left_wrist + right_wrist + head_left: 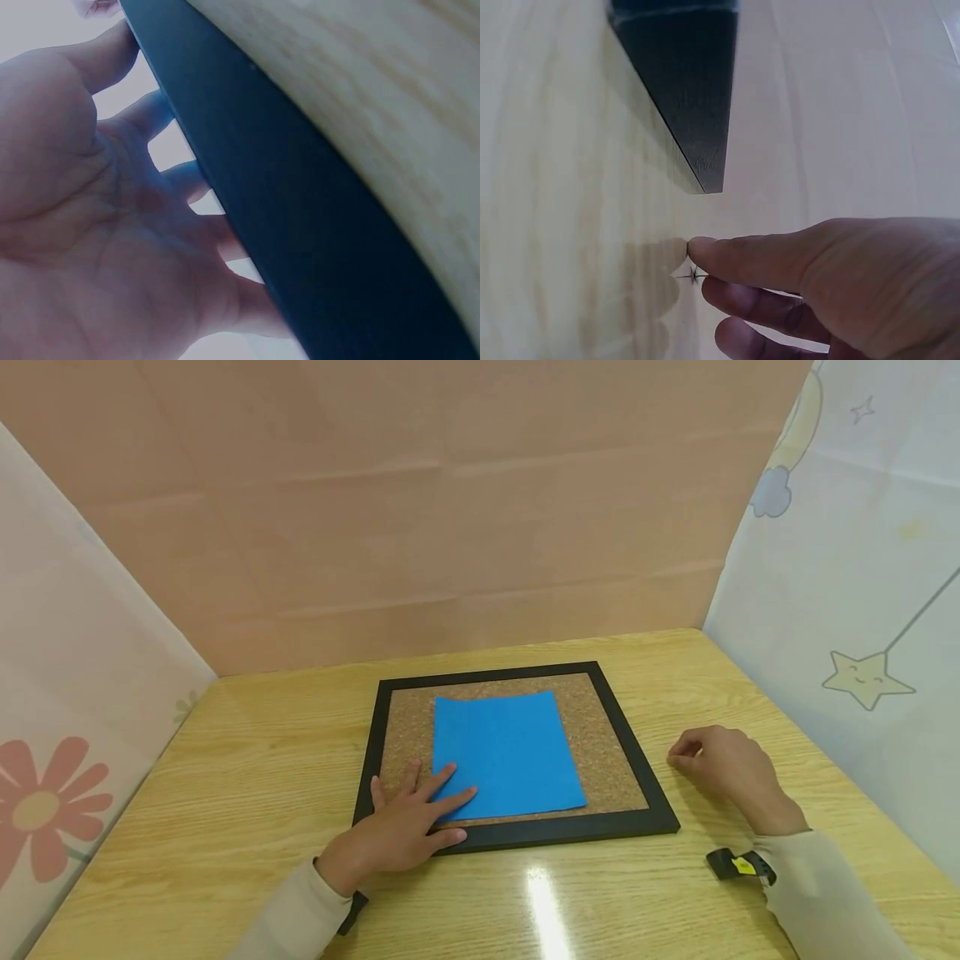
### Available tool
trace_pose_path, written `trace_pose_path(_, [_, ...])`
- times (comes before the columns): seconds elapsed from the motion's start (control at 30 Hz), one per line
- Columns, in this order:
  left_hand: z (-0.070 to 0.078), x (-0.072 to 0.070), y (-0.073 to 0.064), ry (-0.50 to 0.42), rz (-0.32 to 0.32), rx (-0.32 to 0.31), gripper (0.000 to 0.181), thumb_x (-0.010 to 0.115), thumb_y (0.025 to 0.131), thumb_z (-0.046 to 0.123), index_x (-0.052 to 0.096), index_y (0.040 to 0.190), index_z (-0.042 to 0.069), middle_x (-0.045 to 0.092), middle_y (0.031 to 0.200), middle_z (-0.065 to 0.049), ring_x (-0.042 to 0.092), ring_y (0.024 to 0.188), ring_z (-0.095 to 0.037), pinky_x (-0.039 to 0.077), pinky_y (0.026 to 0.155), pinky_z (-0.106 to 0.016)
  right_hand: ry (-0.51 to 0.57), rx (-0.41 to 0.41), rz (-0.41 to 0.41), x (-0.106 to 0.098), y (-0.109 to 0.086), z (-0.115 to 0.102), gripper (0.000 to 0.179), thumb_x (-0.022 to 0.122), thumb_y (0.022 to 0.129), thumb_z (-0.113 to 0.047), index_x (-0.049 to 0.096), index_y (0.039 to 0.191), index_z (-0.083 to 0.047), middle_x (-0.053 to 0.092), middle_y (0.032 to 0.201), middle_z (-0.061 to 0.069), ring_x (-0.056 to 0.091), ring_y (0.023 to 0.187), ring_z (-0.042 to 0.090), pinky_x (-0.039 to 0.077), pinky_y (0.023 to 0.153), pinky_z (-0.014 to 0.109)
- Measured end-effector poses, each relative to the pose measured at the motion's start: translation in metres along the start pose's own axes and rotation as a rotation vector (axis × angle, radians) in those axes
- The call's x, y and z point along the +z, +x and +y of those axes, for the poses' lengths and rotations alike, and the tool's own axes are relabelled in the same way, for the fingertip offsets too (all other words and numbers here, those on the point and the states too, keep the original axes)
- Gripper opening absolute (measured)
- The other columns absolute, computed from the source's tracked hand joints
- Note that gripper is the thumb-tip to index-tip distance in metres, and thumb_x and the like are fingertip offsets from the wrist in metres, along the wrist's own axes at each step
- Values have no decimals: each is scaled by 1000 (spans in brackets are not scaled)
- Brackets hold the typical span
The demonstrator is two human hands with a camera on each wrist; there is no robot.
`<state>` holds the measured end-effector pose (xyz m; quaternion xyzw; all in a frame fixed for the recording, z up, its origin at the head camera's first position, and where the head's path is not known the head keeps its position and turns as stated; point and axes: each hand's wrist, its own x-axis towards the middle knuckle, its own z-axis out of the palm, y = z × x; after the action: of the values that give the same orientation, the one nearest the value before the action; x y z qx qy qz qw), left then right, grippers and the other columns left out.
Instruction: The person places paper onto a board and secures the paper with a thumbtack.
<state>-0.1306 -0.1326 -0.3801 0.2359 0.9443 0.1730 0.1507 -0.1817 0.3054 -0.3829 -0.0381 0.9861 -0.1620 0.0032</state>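
Note:
A sheet of bright blue paper (502,752) lies over the middle of a cork board (611,760) with a black frame (555,831). My left hand (401,827) rests with spread fingers on the paper's near left corner, the cork and the frame. The left wrist view shows its palm (97,195) behind the dark frame edge (247,150). Right of the board, my right hand (723,768) is curled, thumb and index fingertips close together. At those fingertips (705,251) in the right wrist view is a tiny dark spiky thing (693,276), like a pin; its exact kind I cannot tell.
The board lies on a light wooden table (255,760). A peach backdrop (450,527) stands behind it. White printed panels flank the table, one with a red flower (45,810), the other with a yellow star (868,679). Both wrists wear black straps.

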Motion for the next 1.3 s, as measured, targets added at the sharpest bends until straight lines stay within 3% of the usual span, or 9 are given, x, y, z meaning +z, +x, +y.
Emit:
trace_pose_path(0.17, [0, 0, -1, -6, -4, 1, 56, 52, 100, 50, 39, 153, 37, 15, 169, -3, -2, 153, -48, -8, 103, -85, 43, -19, 12, -3, 0, 5, 12, 71, 92, -29, 77, 92, -19, 75, 89, 2, 65, 75, 21, 47, 59, 35])
trace_pose_path(0.33, [0, -1, -2, -11, -8, 0, 56, 52, 101, 49, 39, 153, 36, 16, 169, -4, -2, 153, -48, -8, 102, -85, 195, 18, 13, 1, 4, 25, 35, 59, 100, -43, 73, 110, -13, 72, 108, 13, 65, 94, 29, 48, 71, 36])
trace_pose_path(0.47, [0, -2, -4, 2, -10, -6, 55, 52, 101, 48, 39, 153, 35, 17, 168, -5, 0, 152, -50, -7, 102, -85, 319, 44, -47, 8, 8, 38, 44, 57, 101, -45, 68, 122, -8, 68, 120, 18, 61, 96, 16, 45, 76, 30])
trace_pose_path(0.63, [-1, -2, -4, 2, -8, -7, 55, 51, 101, 50, 39, 153, 36, 17, 168, -4, -1, 152, -50, -8, 103, -85, 396, 41, -82, 14, 11, 42, 46, 63, 97, -43, 68, 125, -7, 68, 120, 15, 55, 84, 4, 43, 70, 21])
trace_pose_path(1.0, [-1, -2, -1, 2, 1, 7, 55, 51, 101, 49, 39, 153, 36, 16, 168, -4, -1, 152, -50, -7, 103, -84, 311, 47, -40, 17, 14, 38, 43, 63, 97, -45, 73, 117, -9, 66, 123, 21, 51, 88, 19, 38, 73, 29])
trace_pose_path(1.3, [0, -1, 0, 7, -1, -1, 55, 51, 101, 50, 39, 153, 37, 16, 169, -3, -1, 153, -49, -7, 104, -85, 311, 66, -32, 15, 11, 37, 45, 64, 95, -48, 74, 117, -10, 65, 127, 22, 57, 104, 26, 41, 77, 31])
